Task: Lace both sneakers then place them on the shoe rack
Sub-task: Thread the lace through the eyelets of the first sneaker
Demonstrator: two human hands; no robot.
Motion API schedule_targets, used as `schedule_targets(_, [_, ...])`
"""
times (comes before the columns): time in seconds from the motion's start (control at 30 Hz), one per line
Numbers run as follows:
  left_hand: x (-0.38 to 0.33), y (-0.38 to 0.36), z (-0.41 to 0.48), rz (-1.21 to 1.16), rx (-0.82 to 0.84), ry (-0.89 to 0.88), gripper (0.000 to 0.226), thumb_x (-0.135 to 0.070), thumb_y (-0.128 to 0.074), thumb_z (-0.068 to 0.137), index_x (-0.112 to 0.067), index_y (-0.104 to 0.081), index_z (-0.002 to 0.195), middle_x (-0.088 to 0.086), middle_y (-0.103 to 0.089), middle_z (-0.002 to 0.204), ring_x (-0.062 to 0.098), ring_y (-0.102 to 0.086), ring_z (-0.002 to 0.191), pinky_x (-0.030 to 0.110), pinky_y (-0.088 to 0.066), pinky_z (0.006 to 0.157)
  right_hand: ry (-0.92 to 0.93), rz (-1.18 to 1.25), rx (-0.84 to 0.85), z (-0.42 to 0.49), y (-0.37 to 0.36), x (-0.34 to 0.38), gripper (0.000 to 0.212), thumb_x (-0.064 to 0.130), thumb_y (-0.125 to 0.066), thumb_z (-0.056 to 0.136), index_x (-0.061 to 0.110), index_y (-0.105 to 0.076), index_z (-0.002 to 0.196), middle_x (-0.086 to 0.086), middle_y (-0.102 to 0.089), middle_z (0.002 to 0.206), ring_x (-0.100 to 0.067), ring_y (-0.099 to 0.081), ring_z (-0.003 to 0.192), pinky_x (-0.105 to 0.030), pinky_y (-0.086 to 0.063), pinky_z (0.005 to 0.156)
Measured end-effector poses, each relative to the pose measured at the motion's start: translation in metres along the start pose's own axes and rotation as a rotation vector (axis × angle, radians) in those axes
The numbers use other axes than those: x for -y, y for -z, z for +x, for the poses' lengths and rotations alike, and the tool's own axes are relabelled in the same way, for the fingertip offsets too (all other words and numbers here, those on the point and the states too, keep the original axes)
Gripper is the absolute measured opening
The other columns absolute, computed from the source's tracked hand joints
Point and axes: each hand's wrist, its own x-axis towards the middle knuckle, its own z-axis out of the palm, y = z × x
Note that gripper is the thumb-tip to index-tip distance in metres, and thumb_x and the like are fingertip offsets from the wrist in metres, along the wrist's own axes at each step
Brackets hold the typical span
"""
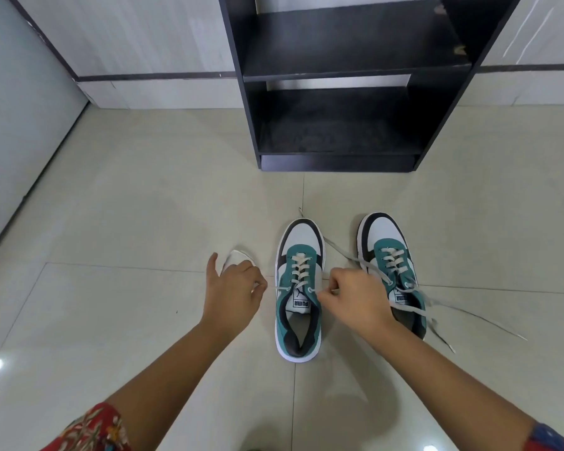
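Two teal, white and black sneakers stand side by side on the floor, toes pointing away from me. My left hand [232, 296] is closed just left of the left sneaker [302, 239], gripping the lace end that comes out of its top left eyelet; a pale loop of lace [238, 258] sticks out past the fingers. Over the gap between the shoes, my right hand [355, 299] pinches the lace at the same shoe's top right eyelet. The right sneaker [383, 231] is laced up, and its loose lace ends [437, 307] trail over the floor to the right.
A black shoe rack [336, 162] with two visible shelves stands against the wall straight ahead, just beyond the sneakers. The floor is pale glossy tile [144, 206]. A grey wall panel [20, 125] runs along the left.
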Motion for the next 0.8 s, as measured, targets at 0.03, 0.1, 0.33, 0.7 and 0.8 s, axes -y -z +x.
schedule_targets(0.03, [0.001, -0.002, -0.001, 0.016, 0.011, 0.005, 0.012, -0.026, -0.056, 0.087, -0.027, -0.067, 0.080, -0.010, -0.067, 0.083, 0.012, -0.064, 0.081, 0.049, -0.013, 0.114, -0.026, 0.007, 0.014, -0.001, 0.000, -0.001, 0.023, 0.031, -0.058, 0.077, 0.021, -0.048, 0.059, 0.007, -0.047, 0.056, -0.018, -0.049, 0.064, -0.027, -0.034, 0.055])
schedule_targets(0.1, [0.003, -0.005, -0.002, 0.037, 0.023, 0.010, 0.012, -0.025, -0.056, 0.088, -0.026, -0.066, 0.080, -0.010, -0.066, 0.083, 0.013, -0.064, 0.080, 0.051, -0.015, 0.113, -0.075, 0.030, 0.044, -0.002, 0.000, -0.002, 0.032, 0.033, -0.059, 0.078, 0.026, -0.039, 0.054, 0.010, -0.044, 0.055, -0.017, -0.049, 0.065, -0.027, -0.032, 0.054])
schedule_targets(0.33, [0.011, -0.006, -0.002, 0.026, 0.041, 0.050, 0.015, -0.025, -0.053, 0.091, -0.026, -0.064, 0.081, -0.009, -0.065, 0.085, 0.014, -0.063, 0.083, 0.052, -0.013, 0.113, -0.142, 0.033, 0.041, 0.001, 0.000, -0.010, 0.022, 0.035, -0.059, 0.078, 0.020, -0.051, 0.065, 0.001, -0.058, 0.068, -0.021, -0.055, 0.072, -0.029, -0.035, 0.059])
schedule_targets(0.7, [-0.004, -0.016, -0.023, -0.395, -0.017, 0.280, 0.023, -0.042, -0.057, 0.087, -0.025, -0.057, 0.102, -0.009, -0.062, 0.102, 0.013, -0.058, 0.094, 0.035, -0.044, 0.085, 0.128, -0.200, -0.228, -0.020, -0.011, -0.012, 0.022, 0.036, -0.055, 0.085, 0.020, -0.063, 0.098, -0.003, -0.064, 0.092, -0.024, -0.059, 0.089, -0.036, -0.051, 0.072])
schedule_targets(0.8, [-0.024, -0.018, -0.023, -0.817, 0.219, 0.503, 0.029, -0.038, -0.047, 0.093, -0.016, -0.062, 0.102, 0.003, -0.067, 0.104, 0.019, -0.061, 0.094, 0.032, -0.045, 0.082, -0.089, 0.157, 0.059, -0.028, -0.020, -0.006, 0.030, 0.047, -0.048, 0.090, 0.023, -0.065, 0.087, 0.006, -0.067, 0.081, -0.014, -0.062, 0.079, -0.030, -0.050, 0.069])
